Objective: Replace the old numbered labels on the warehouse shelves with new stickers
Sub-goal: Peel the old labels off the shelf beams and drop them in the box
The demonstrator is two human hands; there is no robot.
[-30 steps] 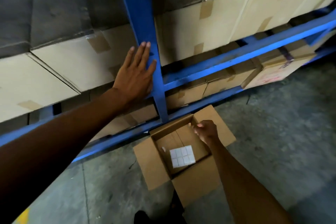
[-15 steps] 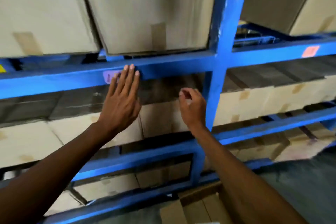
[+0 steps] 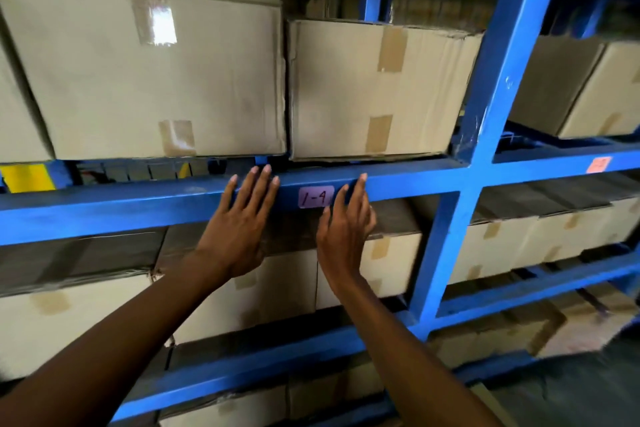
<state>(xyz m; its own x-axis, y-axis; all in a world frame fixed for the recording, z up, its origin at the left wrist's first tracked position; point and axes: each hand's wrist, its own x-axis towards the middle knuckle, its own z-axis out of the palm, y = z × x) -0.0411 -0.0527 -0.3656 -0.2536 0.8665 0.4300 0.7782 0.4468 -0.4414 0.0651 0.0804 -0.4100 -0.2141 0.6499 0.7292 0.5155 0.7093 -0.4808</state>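
Both hands lie flat on the blue shelf beam (image 3: 138, 215) — left hand (image 3: 239, 229) left of the purple label (image 3: 316, 197), right hand (image 3: 346, 232) touching its right edge, fingers straight, holding nothing.

Boxes (image 3: 166, 73) crowd the beam (image 3: 104, 208); its front face stays reachable

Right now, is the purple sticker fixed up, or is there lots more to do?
Done: nothing I can confirm. In hand: the left hand and right hand lie flat on the blue beam beside the purple 1-4 label. Left: the orange label appears untouched.
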